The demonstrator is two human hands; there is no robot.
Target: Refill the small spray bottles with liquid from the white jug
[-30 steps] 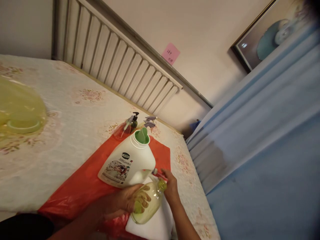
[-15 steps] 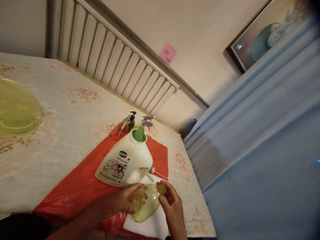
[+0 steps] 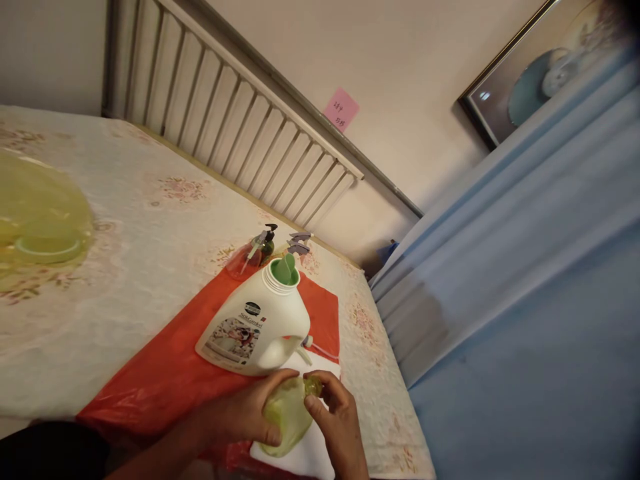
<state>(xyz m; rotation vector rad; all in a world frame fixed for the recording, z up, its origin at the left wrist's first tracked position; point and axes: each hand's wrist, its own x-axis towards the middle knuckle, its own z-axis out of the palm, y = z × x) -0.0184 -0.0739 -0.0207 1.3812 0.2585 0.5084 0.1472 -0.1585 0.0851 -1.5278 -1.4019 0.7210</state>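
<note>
My left hand (image 3: 247,413) is wrapped round a small clear bottle of yellow-green liquid (image 3: 286,415), held over a white cloth (image 3: 307,453). The fingers of my right hand (image 3: 336,420) pinch at the bottle's open neck (image 3: 313,385). Just behind stands a big white detergent jug (image 3: 257,323) with an open green spout, on a red plastic sheet (image 3: 165,373). A thin pump part with a red tip (image 3: 317,347) lies beside the jug on the sheet.
Two spray bottles (image 3: 255,250) lie at the far end of the red sheet. A yellow-green basin (image 3: 40,220) sits at the left on the floral tablecloth. A radiator (image 3: 235,127) lines the wall. Blue curtain (image 3: 515,267) hangs at the right.
My right hand came off the red-tipped pump part beside the jug and moved to the small bottle's neck. The bottle has sunk lower and nearer to me.
</note>
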